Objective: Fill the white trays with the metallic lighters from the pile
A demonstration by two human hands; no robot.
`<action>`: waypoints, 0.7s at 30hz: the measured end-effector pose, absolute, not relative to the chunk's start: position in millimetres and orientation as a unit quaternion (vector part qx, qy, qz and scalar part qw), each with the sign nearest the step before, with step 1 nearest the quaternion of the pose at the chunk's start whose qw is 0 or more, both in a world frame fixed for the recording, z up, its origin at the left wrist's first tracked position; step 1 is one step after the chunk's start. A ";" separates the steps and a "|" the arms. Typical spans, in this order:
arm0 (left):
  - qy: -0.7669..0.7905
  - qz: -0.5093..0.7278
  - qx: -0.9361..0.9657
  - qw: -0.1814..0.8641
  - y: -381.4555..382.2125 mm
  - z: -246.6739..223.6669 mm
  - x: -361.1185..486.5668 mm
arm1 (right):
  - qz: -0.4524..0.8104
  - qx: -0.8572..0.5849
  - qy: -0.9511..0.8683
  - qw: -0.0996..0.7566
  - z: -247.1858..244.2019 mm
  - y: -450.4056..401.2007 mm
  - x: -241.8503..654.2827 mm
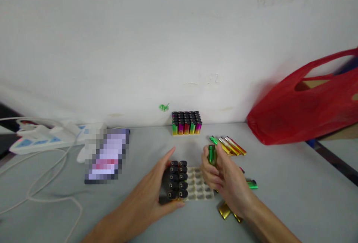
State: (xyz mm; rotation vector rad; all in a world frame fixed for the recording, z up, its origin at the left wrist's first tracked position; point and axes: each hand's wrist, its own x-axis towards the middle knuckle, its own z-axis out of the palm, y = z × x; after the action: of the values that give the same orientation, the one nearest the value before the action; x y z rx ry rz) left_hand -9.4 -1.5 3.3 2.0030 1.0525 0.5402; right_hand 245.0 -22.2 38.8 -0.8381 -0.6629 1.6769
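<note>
With my right fingers (209,170) I'm grasping a green lighter (211,156) near-upright, over the 2 o'clock side of a pale tray (199,199) on the bench (142,157). My left fingers (165,159) are spreading around its 9 o'clock side, likely bracing it; I can't tell whether they're pinching. There, 10 black-topped lighters (183,177) are standing in 2 columns, slots evidently propping them. Loose lighters (231,148) are lying at 2 o'clock, seemingly for easy reach; a packed block (187,128) is standing at 12 o'clock, probably parked aside.

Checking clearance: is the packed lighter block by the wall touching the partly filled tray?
Apart: the head view shows grey tabletop between the packed lighter block and the partly filled tray.
</note>
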 end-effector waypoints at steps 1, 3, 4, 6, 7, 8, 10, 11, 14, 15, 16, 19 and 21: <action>0.415 0.214 0.792 0.394 -1.4 2.8 -9.6 | 0.685 -0.368 -0.301 0.552 38.1 -22.9 244.3; 0.416 0.217 0.793 0.389 -1.3 1.7 -10.0 | 0.631 -0.401 -0.359 0.559 37.9 -24.1 243.3; 0.416 0.219 0.794 0.386 -1.4 1.1 -10.3 | 0.601 -0.418 -0.396 0.554 38.8 -24.6 243.2; 0.416 0.221 0.796 0.380 -1.6 -0.2 -10.7 | 0.540 -0.445 -0.476 0.533 41.8 -25.6 243.4; 0.417 0.220 0.797 0.377 -1.7 -0.7 -10.8 | 0.513 -0.452 -0.513 0.519 43.4 -25.9 243.8; 0.417 0.219 0.799 0.375 -1.9 -1.3 -10.8 | 0.488 -0.455 -0.546 0.507 44.7 -26.2 244.1; 0.416 0.221 0.801 0.370 -2.1 -1.9 -10.7 | 0.446 -0.458 -0.592 0.491 45.4 -26.7 244.7; 0.415 0.223 0.801 0.369 -2.1 -2.0 -10.6 | 0.430 -0.460 -0.607 0.485 44.9 -26.9 245.0; 0.411 0.228 0.802 0.369 -1.6 -1.6 -10.2 | 0.387 -0.470 -0.636 0.474 42.0 -27.1 245.6; 0.411 0.227 0.802 0.370 -1.5 -1.4 -10.2 | 0.378 -0.472 -0.643 0.470 41.2 -27.1 245.9; 0.411 0.225 0.803 0.370 -1.3 -1.2 -10.1 | 0.370 -0.473 -0.649 0.468 40.7 -27.0 246.4; 0.414 0.222 0.804 0.365 -1.6 -0.9 -10.0 | 0.351 -0.475 -0.665 0.457 40.2 -26.4 248.0; 0.415 0.221 0.805 0.362 -2.1 -0.7 -9.8 | 0.335 -0.475 -0.679 0.447 39.8 -25.9 248.8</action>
State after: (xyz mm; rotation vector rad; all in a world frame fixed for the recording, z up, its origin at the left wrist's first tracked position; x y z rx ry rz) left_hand -9.8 -2.1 -0.7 2.0734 1.0696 0.5698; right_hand 248.8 -25.9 39.8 -1.1771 -1.6815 0.8304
